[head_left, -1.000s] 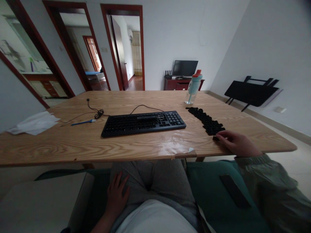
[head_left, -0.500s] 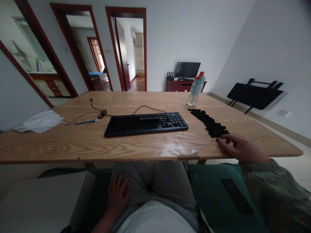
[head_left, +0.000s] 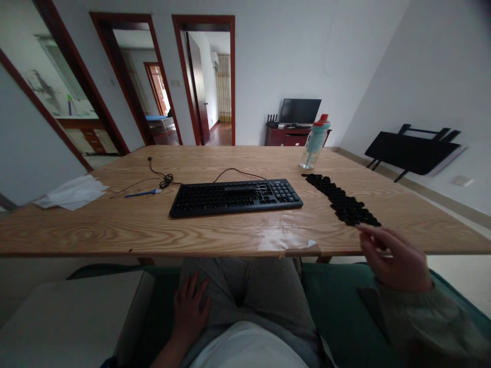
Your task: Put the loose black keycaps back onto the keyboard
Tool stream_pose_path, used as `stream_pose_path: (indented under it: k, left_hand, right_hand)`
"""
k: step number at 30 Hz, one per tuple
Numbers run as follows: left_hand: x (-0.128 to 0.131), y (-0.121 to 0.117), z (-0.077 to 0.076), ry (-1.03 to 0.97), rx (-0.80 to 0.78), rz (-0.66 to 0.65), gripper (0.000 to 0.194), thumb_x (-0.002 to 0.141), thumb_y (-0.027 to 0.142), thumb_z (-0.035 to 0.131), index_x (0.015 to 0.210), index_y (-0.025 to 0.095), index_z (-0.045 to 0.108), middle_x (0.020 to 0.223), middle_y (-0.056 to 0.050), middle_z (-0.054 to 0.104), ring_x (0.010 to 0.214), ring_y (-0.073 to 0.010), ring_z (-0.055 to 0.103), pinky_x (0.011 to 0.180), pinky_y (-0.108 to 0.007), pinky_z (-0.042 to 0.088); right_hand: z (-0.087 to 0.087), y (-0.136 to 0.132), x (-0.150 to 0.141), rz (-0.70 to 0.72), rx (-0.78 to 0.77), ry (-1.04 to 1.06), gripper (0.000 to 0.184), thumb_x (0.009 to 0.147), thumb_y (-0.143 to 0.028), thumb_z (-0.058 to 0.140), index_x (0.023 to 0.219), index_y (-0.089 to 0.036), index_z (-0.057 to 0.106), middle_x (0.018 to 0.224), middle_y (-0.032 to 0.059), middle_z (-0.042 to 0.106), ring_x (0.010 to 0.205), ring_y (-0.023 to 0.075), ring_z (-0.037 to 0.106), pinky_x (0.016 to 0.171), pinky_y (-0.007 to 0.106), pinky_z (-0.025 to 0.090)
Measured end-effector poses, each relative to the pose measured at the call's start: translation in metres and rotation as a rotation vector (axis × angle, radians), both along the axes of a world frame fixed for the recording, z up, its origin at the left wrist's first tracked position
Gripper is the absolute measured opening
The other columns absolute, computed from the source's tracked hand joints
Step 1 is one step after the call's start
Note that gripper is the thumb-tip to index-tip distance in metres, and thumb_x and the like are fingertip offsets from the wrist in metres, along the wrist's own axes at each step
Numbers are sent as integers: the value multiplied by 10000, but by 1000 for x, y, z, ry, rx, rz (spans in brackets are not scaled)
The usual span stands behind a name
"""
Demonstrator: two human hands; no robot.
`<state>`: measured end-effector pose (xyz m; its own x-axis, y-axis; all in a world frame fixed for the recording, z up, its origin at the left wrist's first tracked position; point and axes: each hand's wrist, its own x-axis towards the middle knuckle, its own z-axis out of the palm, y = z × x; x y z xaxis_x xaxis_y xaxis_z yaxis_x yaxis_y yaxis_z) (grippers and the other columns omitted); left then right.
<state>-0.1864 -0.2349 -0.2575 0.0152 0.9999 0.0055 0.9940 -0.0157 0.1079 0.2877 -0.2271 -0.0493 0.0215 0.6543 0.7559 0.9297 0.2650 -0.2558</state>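
Note:
My right hand [head_left: 397, 258] hovers at the table's near right edge, just below the near end of a strip of loose black keycaps [head_left: 341, 204]. Its fingers are curled together in a pinch; what they hold, if anything, does not show. My left hand [head_left: 190, 309] lies flat on my left thigh under the table, fingers spread, holding nothing. A black keyboard [head_left: 236, 197] lies in the middle of the wooden table [head_left: 115, 230], its cable [head_left: 164, 179] running back and left.
A teal water bottle [head_left: 314, 142] stands behind the keycaps. A blue pen [head_left: 141, 193] and white paper [head_left: 72, 191] lie at the left. Peeling tape [head_left: 303, 248] marks the near edge. A folded black table [head_left: 414, 151] leans on the right wall. Green cushion [head_left: 337, 306] beside me.
My right hand has left the end of the keycap strip, lifting off the table and drawing back toward me with fingers pinched. The left hand has stayed on my thigh.

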Motion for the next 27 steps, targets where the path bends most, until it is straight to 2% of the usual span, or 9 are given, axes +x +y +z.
stream_pose_path:
  k: [2,5,7,10,14,20,22,24,27]
  left_hand:
    - [5,1,4,34,-90,50,549,964,317,388,1510,299,440,1656,-66,186,1517,-402,102,1144,-660,189]
    - [12,3,11,69,-206,71,590,960,315,384,1549,291,352,1672,-65,90,1517,-412,10,1159,-616,197]
    - [16,6,17,95,-250,74,616,948,310,397,1558,295,314,1673,-68,63,1513,-421,-5,1164,-600,188]
    - [25,9,28,138,-309,74,678,905,302,446,1562,301,279,1669,-89,54,1500,-457,16,1158,-626,153]
    - [36,13,41,154,-380,83,748,864,301,479,1569,303,230,1666,-101,40,1492,-470,11,1150,-650,135]
    - [35,12,70,-26,-465,20,683,841,288,523,1517,304,428,1658,-95,140,1501,-432,110,1170,-621,190]
    - [36,8,100,-270,-510,-247,539,891,304,496,1426,318,564,1577,-59,383,1474,-327,307,1200,-501,251]
    - [41,4,144,-602,-561,-623,561,910,398,543,1467,353,497,1467,-23,538,1337,-244,515,1139,-388,387]
    - [54,3,224,-805,-337,-979,486,934,531,525,1330,268,622,1214,-71,700,1098,-212,654,983,-290,502]
  right_hand:
    - [-33,-27,-38,174,100,111,374,862,-298,586,1226,-378,615,860,109,658,672,255,625,567,418,532]
    - [-113,-46,-97,388,-123,157,304,856,-277,560,1146,-296,651,872,83,676,777,239,678,621,370,580]
    - [-169,-41,-127,180,-349,105,402,871,-408,554,1220,-242,667,1179,130,668,1070,293,664,892,470,569]
    - [-222,-18,-152,-138,-749,18,699,835,-569,535,1452,-241,529,1568,154,364,1420,419,374,1060,633,394]
    - [-222,8,-161,-183,-957,-133,780,819,-607,541,1518,-277,438,1627,145,238,1499,443,157,1121,646,270]
    - [-203,9,-162,-145,-916,-191,597,860,-461,529,1443,-331,535,1600,120,318,1490,432,201,1115,621,302]
    - [-212,5,-159,-138,-868,-204,542,865,-417,516,1396,-340,588,1584,106,353,1477,426,250,1122,615,310]
    - [-225,3,-155,-123,-819,-214,507,859,-384,505,1348,-350,635,1550,95,413,1451,415,321,1122,609,332]
    - [-243,5,-147,-95,-718,-214,459,823,-398,509,1241,-419,699,1440,36,549,1395,379,432,1141,573,359]
